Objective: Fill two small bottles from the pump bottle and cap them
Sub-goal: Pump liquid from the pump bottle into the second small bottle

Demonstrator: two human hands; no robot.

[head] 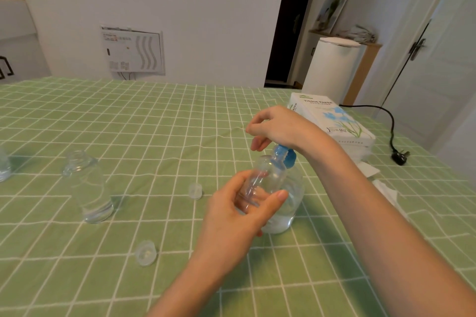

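Here the small bottle [262,177] being filled is off the table, just left of centre-right. It is tilted so that its open mouth points up and to the right, under the blue pump head [283,154]. The left hand [237,213] grips it round the lower body, with the thumb across the near side and the fingers curled behind. How much liquid it has taken is too blurred to tell.

The pump bottle [291,203] stands directly behind it on the green checked tablecloth [154,123], with clear liquid in its lower part. The right hand [280,126] sits over the pump head with its heel bearing down. Its fingers are loosely curled and hold nothing that shows.

To do this step well, the mouth should stay snug under the spout and the small bottle should be held steady. Short, full strokes will work better than jabs, and the tilt can ease as the level rises so nothing spills over the lip. Pressing straight down should keep the pump bottle from rocking.

Further left the second small bottle [87,188] stands upright and uncapped. Two clear caps lie apart on the cloth, one [195,191] between the bottles and one [146,253] nearer. At the far right are a tissue box [334,118] and a black plug [399,157].
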